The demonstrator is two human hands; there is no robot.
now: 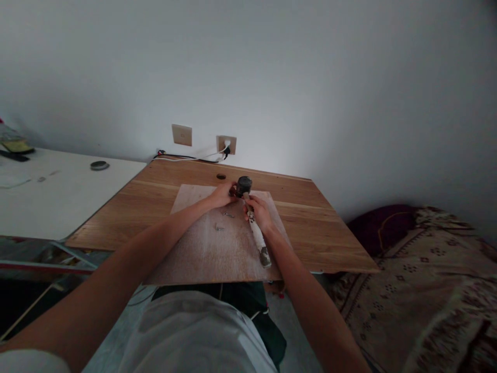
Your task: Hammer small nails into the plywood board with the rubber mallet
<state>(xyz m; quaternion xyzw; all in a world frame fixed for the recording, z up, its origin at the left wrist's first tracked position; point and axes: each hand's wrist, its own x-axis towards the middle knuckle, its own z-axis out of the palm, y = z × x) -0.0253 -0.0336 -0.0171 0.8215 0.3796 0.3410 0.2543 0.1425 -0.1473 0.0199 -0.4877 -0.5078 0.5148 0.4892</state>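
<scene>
A hammer (256, 228) with a dark head (244, 185) and a pale, worn handle lies across a thin plywood board (209, 254) on a wooden table (330, 238). My right hand (261, 212) is wrapped round the handle close under the head. My left hand (222, 195) sits just left of the head with its fingers pinched together; what they hold is too small to make out. Two small nails (224, 220) lie loose on the board between my hands.
A white table (58, 191) with a small round lid (100, 165) stands at the left. Wall sockets (227, 144) with cables sit behind the wooden table. A patterned cushion or mattress (419, 280) lies low at the right.
</scene>
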